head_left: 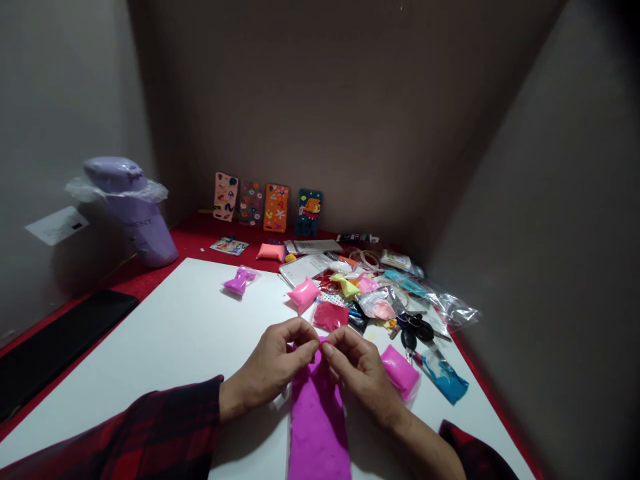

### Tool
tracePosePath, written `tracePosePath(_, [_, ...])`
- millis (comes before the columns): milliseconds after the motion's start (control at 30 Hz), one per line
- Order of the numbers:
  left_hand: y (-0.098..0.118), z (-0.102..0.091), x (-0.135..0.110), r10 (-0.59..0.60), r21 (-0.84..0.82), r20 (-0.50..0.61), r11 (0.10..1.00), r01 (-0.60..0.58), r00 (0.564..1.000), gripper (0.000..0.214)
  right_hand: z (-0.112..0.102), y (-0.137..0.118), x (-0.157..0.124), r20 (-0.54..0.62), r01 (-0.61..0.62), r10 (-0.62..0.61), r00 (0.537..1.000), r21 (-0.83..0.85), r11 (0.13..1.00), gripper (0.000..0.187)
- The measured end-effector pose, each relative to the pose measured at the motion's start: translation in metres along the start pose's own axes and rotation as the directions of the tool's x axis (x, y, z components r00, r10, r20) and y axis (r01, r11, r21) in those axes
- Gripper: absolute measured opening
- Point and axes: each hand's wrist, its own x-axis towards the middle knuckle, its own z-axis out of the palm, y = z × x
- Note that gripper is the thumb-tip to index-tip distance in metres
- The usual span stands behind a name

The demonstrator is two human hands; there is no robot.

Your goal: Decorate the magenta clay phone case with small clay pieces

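Note:
A long flat strip of purple clay [316, 420] lies on the white board [165, 347] and runs toward me. My left hand [273, 367] and my right hand [357, 370] meet at its far end, fingers pinched shut on the clay's top edge. A pink clay packet [400, 371] lies just right of my right hand, and a dark red clay packet [330, 315] sits just beyond my fingertips.
More clay packets [304, 293], a purple packet [239, 281], keys [415, 330], a blue wrapper [447, 381] and plastic bags crowd the right back. Decorated phone cases [276, 207] lean on the back wall. A lilac container [135, 210] stands left; a black pad [55, 343] lies beside the board.

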Motion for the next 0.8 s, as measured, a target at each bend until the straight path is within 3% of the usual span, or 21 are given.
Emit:
tracePosePath(467, [-0.0022, 0.0006, -0.0012, 0.049, 0.080, 0.004, 0.996, -0.049, 0.999, 0.015, 0.0003, -0.0031, 0.0004, 0.005, -0.007, 0.007, 1.000, -0.006, 1.000, 0.024])
tracePosePath(800, [-0.0039, -0.0001, -0.0023, 0.174, 0.294, -0.022, 0.942, -0.160, 0.985, 0.013, 0.0010, -0.0006, 0.0003, -0.004, -0.009, 0.009, 1.000, -0.016, 1.000, 0.024])
